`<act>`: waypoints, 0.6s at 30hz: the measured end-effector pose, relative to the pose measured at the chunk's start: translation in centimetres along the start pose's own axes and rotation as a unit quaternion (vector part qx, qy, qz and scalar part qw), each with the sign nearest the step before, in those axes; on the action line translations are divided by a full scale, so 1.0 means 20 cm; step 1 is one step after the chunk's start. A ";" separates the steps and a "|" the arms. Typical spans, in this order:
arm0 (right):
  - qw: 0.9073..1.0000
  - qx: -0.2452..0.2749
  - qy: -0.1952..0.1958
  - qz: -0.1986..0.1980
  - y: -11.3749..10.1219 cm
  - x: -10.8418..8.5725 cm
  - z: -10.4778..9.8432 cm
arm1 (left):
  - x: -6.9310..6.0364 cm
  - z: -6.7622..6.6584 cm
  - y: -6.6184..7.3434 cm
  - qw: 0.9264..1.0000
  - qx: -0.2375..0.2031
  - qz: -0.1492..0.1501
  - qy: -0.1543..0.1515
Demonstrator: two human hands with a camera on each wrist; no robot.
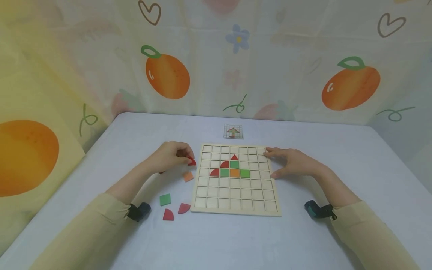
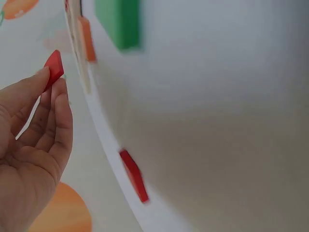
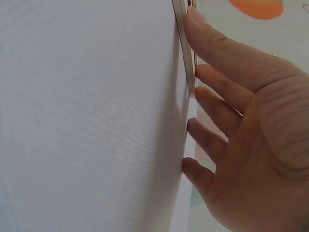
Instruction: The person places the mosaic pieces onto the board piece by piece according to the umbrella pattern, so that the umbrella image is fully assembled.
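The board [image 1: 237,194] lies on the table [image 1: 236,243] before me, tiles [image 1: 234,173] in its middle and upper cells, the card [image 1: 233,131] behind it. My right hand [image 1: 295,162] touches the board's right edge. Left of the board is my left hand [image 1: 172,153], a piece [image 1: 192,161] between its fingertips; loose pieces [image 1: 165,200] lie nearer me.

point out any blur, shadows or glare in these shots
Head view: soft, slightly dim light, faint shadows beside the sleeves, no strong glare; left wrist view: tilted, the near green square blurred, the left hand and its red piece clearer; right wrist view: also tilted, a soft shadow on the white tabletop near the right hand, faint rippling across the white.
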State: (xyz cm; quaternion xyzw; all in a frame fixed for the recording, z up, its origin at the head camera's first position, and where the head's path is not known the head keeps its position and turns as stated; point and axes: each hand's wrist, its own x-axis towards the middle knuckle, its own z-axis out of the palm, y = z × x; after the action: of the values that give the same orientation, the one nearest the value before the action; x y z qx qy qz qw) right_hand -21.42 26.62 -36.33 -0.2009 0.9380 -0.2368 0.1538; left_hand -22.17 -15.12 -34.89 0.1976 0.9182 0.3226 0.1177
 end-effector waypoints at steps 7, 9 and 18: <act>1.000 -0.004 -0.003 0.007 -0.02 0.01 0.00 | 0.06 0.05 0.15 0.999 -0.019 0.036 0.003; 1.000 -0.005 -0.005 0.008 -0.02 0.01 0.00 | 0.09 0.07 0.20 0.999 -0.023 0.042 0.006; 1.000 0.001 -0.004 0.009 0.00 0.02 0.00 | 0.21 0.19 0.36 0.997 -0.041 0.065 -0.005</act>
State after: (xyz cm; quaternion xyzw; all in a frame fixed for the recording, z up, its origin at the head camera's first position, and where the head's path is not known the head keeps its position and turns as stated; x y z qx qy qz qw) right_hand -21.65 26.41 -36.40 -0.1934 0.9389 -0.2356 0.1600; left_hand -22.41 -6.00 -33.58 0.2535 0.8886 0.3662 0.1093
